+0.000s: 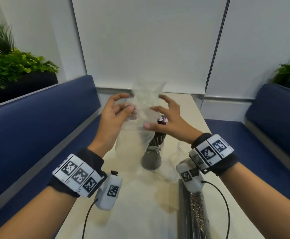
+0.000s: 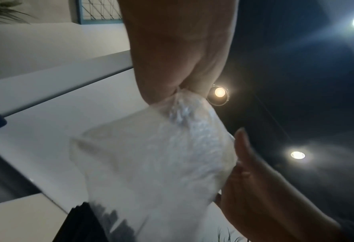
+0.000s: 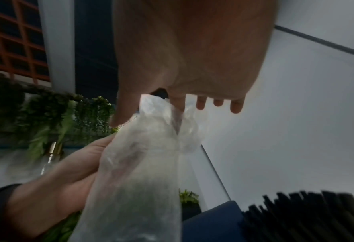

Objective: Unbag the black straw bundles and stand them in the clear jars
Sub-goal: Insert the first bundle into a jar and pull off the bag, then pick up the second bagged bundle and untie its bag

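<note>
I hold a crumpled clear plastic bag (image 1: 146, 100) up over the table, and it looks empty. My left hand (image 1: 130, 102) pinches its left side between thumb and finger, a pinch the left wrist view shows on the bag (image 2: 161, 155). From the right, my right hand (image 1: 151, 116) pinches the bag (image 3: 151, 147) between thumb and forefinger, its other fingers spread. Below the bag a clear jar (image 1: 152, 154) holds black straws (image 1: 157, 139) standing upright. A second clear jar (image 1: 182, 147) stands to its right, partly hidden by my right wrist.
A bagged bundle of dark straws (image 1: 196, 214) lies on the pale table (image 1: 133, 200) at the near right. A small purple label (image 1: 162, 119) shows behind my right fingers. Blue benches (image 1: 37, 128) flank the table, with plants behind them.
</note>
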Motion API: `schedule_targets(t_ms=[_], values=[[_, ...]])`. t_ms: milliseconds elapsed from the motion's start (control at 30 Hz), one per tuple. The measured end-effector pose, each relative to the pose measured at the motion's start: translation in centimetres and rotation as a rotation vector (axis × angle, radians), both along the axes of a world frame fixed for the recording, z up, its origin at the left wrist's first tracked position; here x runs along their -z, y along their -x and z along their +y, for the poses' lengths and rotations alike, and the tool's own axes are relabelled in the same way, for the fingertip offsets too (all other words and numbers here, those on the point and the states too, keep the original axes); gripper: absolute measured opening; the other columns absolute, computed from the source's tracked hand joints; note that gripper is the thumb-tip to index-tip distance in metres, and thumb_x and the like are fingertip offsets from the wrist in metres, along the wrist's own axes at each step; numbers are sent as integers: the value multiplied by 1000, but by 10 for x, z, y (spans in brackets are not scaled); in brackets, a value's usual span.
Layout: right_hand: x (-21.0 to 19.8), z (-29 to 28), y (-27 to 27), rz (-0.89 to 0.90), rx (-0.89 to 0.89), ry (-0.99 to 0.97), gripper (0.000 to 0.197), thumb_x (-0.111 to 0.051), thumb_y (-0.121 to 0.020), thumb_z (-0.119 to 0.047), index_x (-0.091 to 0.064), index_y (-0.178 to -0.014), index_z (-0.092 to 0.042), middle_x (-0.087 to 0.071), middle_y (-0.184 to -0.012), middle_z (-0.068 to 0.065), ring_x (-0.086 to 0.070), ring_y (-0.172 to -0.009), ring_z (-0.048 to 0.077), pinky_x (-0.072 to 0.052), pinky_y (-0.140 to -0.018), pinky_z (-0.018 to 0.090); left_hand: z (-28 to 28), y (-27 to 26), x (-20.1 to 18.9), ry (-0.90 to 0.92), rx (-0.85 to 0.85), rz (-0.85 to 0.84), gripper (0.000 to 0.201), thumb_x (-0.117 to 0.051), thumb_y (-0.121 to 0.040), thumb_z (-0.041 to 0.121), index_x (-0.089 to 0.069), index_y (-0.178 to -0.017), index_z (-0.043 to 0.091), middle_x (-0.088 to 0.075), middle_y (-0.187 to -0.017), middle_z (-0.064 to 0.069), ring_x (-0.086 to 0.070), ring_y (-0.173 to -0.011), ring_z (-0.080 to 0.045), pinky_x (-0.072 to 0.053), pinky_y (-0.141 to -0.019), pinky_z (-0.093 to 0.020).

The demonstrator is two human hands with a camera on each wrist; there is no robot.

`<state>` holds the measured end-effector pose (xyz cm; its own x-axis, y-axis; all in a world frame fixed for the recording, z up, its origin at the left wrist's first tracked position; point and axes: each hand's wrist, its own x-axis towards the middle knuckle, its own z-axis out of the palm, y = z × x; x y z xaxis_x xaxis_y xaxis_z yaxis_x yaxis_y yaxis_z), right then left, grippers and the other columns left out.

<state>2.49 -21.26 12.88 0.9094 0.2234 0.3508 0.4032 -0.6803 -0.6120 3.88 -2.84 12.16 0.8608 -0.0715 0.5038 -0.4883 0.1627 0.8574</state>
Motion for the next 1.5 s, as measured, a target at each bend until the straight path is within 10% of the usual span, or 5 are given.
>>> schedule_targets(t_ms=[333,800,967,1133,1500], values=[[70,16,18,477,-186,-675,31,-56,-86,-2,-52,-117,1,-64,-102,14,-63,-86,21,-54,-79,34,28,25,82,-217,134,404,79,-78,-59,51,-43,-129,37,-55,-131,2,-57,-117,-15,-47,-101,-44],[136,-6,-9,532,183,-2,73,-72,-75,-16,-28,-133,-3,-45,-133,16,-49,-107,23,-40,-86,26,6,17,191,-1441,36,491,43,-59,-80,51,-62,-106,17,-65,-113,-3,-61,-103,-24,-47,-83,-31],[119,-27,-38,468,298,-232,111,-82,-63,-13,-4,-143,-5,-22,-146,20,-28,-135,31,-32,-110,42,29,-23,132,-1364,22,389,81,-29,-54,92,-61,-78,22,-62,-81,-5,-58,-79,-20,-42,-70,-30],[100,-24,-71,557,213,-370,133,-87,-55,-9,14,-141,-7,-16,-151,15,-18,-140,29,-22,-115,43,22,-70,94,-1205,93,258,104,-70,-73,48,-5,-148,19,-14,-158,-4,-21,-143,-21,-23,-114,-32],[109,-8,-105,521,88,-690,127,-82,-47,-5,-1,-144,-21,-39,-136,8,-39,-128,26,-35,-109,47,-38,-133,118,-699,333,379,112,-84,-63,5,-5,-142,18,-31,-130,5,-34,-122,-12,-35,-98,-24]])
